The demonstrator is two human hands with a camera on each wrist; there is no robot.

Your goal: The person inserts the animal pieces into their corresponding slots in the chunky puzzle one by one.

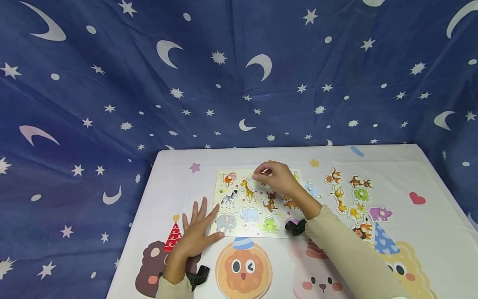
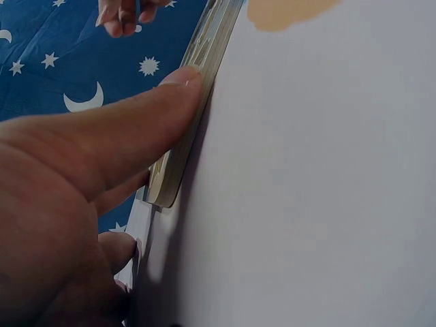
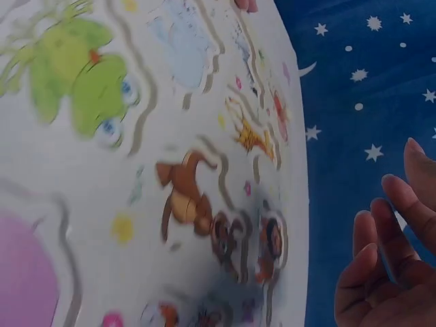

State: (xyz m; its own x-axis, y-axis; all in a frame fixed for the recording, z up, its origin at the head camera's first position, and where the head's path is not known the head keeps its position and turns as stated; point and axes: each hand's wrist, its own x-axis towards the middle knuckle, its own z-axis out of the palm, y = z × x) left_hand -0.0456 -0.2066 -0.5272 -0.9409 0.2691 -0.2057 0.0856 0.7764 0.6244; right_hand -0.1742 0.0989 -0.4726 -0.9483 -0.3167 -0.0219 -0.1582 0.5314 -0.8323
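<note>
A flat white animal puzzle board lies on the table, with pictures of a giraffe, zebra, kangaroo, elephant and frog. My left hand is spread at its lower left corner. The left thumb touches the board's side edge in the left wrist view. Over the upper middle of the board is my right hand, covering part of the pictures. Its fingers are loosely bent and apart in the right wrist view, with nothing visible between them. A monkey is at the board's upper left.
Right of the board lie several loose animal pieces, among them a giraffe, a frog, a purple hippo, a lion and a blue animal. A starry blue curtain hangs behind the white tablecloth.
</note>
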